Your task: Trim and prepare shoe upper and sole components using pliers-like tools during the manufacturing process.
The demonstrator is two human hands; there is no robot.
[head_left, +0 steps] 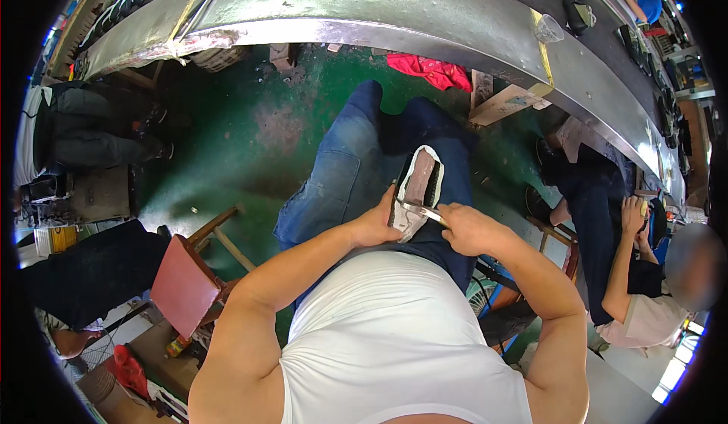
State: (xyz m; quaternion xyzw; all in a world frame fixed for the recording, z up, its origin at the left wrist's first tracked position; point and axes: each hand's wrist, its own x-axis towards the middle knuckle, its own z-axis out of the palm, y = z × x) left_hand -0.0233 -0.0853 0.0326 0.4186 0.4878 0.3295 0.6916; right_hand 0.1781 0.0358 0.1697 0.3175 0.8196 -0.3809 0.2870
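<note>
- Your left grip (pixel 375 225) clasps a black, white-edged shoe (pixel 419 177).
- Your right grip (pixel 472 230) closes around a silvery metal tool (pixel 428 212).
- Likely you're working the shoe's edge; next, brace it firmly.

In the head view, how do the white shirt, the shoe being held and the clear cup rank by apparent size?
1. White shirt, by far
2. Shoe
3. Clear cup

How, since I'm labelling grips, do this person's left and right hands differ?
The left hand holds a shoe; the right hand holds a metal tool reaching over it. The left hand is spread along the shoe's side; the right hand is curled around the tool. Both hands are bare.
</note>
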